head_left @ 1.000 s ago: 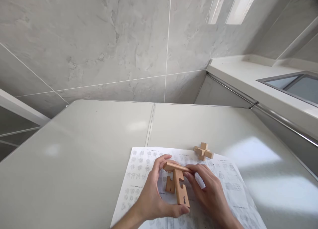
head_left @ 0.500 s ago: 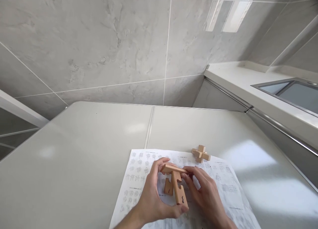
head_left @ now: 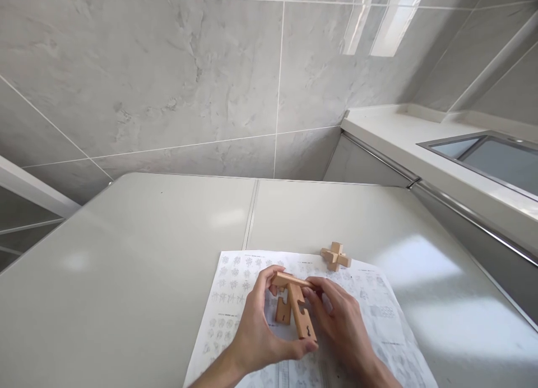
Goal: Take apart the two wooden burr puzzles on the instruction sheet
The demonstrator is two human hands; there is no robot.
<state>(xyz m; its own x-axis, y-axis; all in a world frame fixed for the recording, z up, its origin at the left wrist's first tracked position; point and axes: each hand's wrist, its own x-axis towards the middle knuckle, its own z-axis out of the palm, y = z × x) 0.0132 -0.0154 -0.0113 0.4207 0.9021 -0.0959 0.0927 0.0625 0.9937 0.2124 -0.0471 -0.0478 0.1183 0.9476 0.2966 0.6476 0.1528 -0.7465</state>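
Between the thumb and fingers of my left hand (head_left: 254, 332) is a notched wooden puzzle piece (head_left: 297, 309) with a dark mark near its lower end. A second wooden puzzle piece (head_left: 292, 279) lies crosswise against its upper end. My right hand (head_left: 342, 318) has its fingertips closed on the right end of that crosswise piece. Behind them shows another notched wooden piece (head_left: 283, 315), also marked; whether it rests on the paper or joins the held pieces I cannot tell. Under both hands lies a printed paper sheet (head_left: 222, 306) with rows of small diagrams.
At the sheet's top edge sits a cross-shaped wooden puzzle (head_left: 335, 257). The sheet lies on a glossy white table (head_left: 126, 276) with a seam across it. To the right stands a counter (head_left: 386, 121) with a sink (head_left: 496, 158). A grey tiled wall (head_left: 168, 79) rises behind.
The view has shifted slightly. Both hands keep their hold, and the held pieces have tilted a little at most.
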